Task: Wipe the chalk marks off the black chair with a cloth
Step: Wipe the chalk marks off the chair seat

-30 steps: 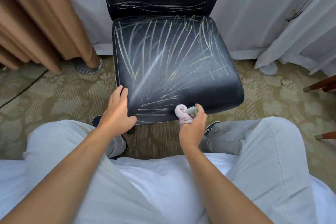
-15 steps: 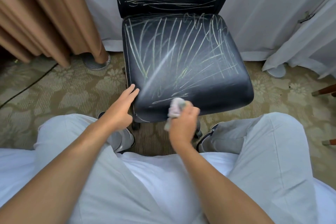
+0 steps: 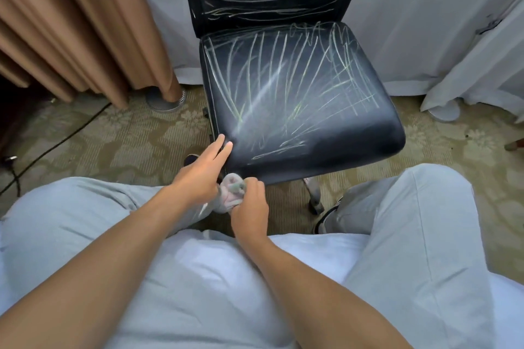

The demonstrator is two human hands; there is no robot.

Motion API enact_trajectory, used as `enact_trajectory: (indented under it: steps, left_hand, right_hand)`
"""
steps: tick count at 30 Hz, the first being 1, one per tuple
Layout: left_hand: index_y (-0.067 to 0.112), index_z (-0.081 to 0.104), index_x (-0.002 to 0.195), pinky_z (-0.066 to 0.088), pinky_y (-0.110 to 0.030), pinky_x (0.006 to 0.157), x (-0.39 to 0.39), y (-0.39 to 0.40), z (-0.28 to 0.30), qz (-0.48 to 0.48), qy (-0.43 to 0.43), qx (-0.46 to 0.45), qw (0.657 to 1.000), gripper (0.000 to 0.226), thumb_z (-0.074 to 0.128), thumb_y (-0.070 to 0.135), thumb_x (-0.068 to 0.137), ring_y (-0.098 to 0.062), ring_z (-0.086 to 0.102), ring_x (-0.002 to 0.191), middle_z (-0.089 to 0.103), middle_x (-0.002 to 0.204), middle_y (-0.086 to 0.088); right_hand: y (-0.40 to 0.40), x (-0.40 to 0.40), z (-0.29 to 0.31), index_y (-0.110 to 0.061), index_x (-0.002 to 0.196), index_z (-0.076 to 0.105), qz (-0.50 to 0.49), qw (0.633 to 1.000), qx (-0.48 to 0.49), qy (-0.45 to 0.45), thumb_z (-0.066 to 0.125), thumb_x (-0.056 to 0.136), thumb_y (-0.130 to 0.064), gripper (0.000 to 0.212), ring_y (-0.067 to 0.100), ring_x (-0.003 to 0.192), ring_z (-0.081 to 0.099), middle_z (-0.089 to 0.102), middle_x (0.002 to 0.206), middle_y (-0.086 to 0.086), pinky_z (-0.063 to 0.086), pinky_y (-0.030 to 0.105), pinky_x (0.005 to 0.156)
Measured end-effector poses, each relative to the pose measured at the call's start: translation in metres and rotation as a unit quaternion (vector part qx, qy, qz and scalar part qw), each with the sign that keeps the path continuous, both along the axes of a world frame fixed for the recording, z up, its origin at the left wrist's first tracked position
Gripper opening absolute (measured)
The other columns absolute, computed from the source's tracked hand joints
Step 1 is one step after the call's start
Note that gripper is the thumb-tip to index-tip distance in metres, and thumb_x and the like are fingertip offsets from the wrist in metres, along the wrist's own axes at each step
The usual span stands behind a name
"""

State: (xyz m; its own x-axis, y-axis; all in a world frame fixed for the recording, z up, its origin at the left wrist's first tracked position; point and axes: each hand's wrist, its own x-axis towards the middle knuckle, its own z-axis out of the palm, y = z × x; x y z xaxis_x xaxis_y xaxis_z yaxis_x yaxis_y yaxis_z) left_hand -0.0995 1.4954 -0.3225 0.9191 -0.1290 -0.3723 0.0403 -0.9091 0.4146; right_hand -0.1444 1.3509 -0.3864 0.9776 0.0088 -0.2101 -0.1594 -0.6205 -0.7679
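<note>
Far left: tan pleated curtain (image 3: pixel 71 22) hanging in heavy folds, a round grey ribbed disc (image 3: pixel 166 100) on the floor at its foot, and a black cable (image 3: pixel 56 144) running over the patterned beige carpet (image 3: pixel 127 133). Left hand (image 3: pixel 202 171) is flat and open, fingers straight and together, fingertips touching the front-left corner of the black chair (image 3: pixel 297 99) seat, holding nothing. Just right of it, touching or nearly so, the right hand (image 3: pixel 249 205) has fingers curled around a bunched cloth (image 3: pixel 231 193), pinkish-white with a grey smudged patch, soft and wadded into a lump; the cloth sits at the lower front edge of the seat near that left corner, looks pressed to the edge but motion blur makes contact hard to confirm. Chair faces the person, backrest upright at the far end, seat long axis running away from the camera and angled slightly right. Seat is smooth glossy black leatherette, padded, rounded corners. Chalk marks (image 3: pixel 283 88), pale white and yellow-green strokes, cover most of the seat in long slanted lines, with more horizontal strokes on the backrest; the front strip of the seat looks darker and cleaner. Person's knees in light grey trousers (image 3: pixel 411 221) flank the chair. White sheer drapes (image 3: pixel 425 22) hang behind and to the right.
</note>
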Motion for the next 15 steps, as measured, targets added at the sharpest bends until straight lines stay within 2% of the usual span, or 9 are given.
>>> enact_trajectory:
  steps: [3,4,5,7,10,13,15]
  left_hand:
    - [0.030,0.001,0.167,0.046,-0.030,0.091,-0.002,0.000,-0.007,0.008,-0.017,-0.002,1.000,0.106,0.054,-0.015,0.088,-0.014,0.014,0.159,-0.020,0.170,0.020]
    - [0.031,0.001,0.167,0.045,-0.030,0.092,-0.003,0.001,-0.010,0.011,-0.022,-0.013,1.000,0.105,0.052,-0.016,0.088,-0.015,0.015,0.159,-0.020,0.170,0.021]
    - [0.031,0.003,0.167,0.043,-0.028,0.094,-0.002,0.002,-0.014,0.010,-0.026,-0.026,0.999,0.103,0.051,-0.017,0.089,-0.015,0.015,0.159,-0.019,0.170,0.022]
    - [0.030,0.006,0.167,0.039,-0.024,0.096,-0.001,0.003,-0.017,0.006,-0.029,-0.049,0.998,0.100,0.048,-0.018,0.090,-0.013,0.013,0.159,-0.016,0.171,0.021]
    - [0.029,0.012,0.167,0.040,-0.021,0.096,0.002,0.006,-0.019,0.009,-0.022,-0.072,0.997,0.099,0.045,-0.020,0.088,-0.011,0.021,0.156,-0.009,0.172,0.020]
    - [0.033,0.019,0.166,0.045,-0.027,0.105,0.008,0.016,-0.023,0.010,-0.017,-0.097,0.995,0.100,0.047,-0.021,0.086,-0.011,0.026,0.155,-0.003,0.172,0.023]
    - [0.032,0.021,0.165,0.032,-0.019,0.111,0.010,0.021,-0.024,0.004,-0.020,-0.110,0.994,0.095,0.054,-0.016,0.090,-0.009,0.021,0.156,0.000,0.172,0.022]
  right_hand:
    - [-0.032,0.008,-0.001,-0.023,0.106,0.050,-0.149,0.989,0.000,0.021,0.065,0.099,-0.025,0.016,0.011,0.090,0.058,0.048,0.104,-0.008,0.041,0.008,0.064]
    - [-0.045,0.012,-0.001,-0.020,0.109,0.052,-0.226,0.973,0.018,0.041,0.062,0.101,-0.025,0.014,0.014,0.093,0.060,0.049,0.105,-0.007,0.042,0.009,0.067]
    - [-0.054,0.017,0.000,-0.016,0.114,0.052,-0.290,0.955,0.025,0.051,0.060,0.101,-0.023,0.017,0.019,0.096,0.060,0.051,0.109,-0.003,0.045,0.015,0.073]
    - [-0.056,0.024,0.004,-0.011,0.117,0.051,-0.317,0.946,0.024,0.057,0.060,0.098,-0.014,0.020,0.024,0.100,0.060,0.053,0.114,0.006,0.046,0.027,0.079]
    - [-0.022,0.015,0.018,-0.015,0.109,0.050,-0.236,0.969,0.047,0.057,0.058,0.091,0.000,0.025,0.017,0.097,0.056,0.051,0.112,0.002,0.043,0.025,0.077]
    - [0.014,-0.002,0.021,-0.020,0.102,0.052,-0.049,0.998,0.043,0.003,0.063,0.086,-0.008,0.023,0.010,0.086,0.052,0.049,0.107,-0.003,0.048,0.026,0.070]
    - [0.027,0.002,0.022,-0.021,0.105,0.055,0.032,0.999,0.038,-0.018,0.067,0.085,-0.016,0.024,0.010,0.084,0.052,0.051,0.105,-0.004,0.049,0.029,0.070]
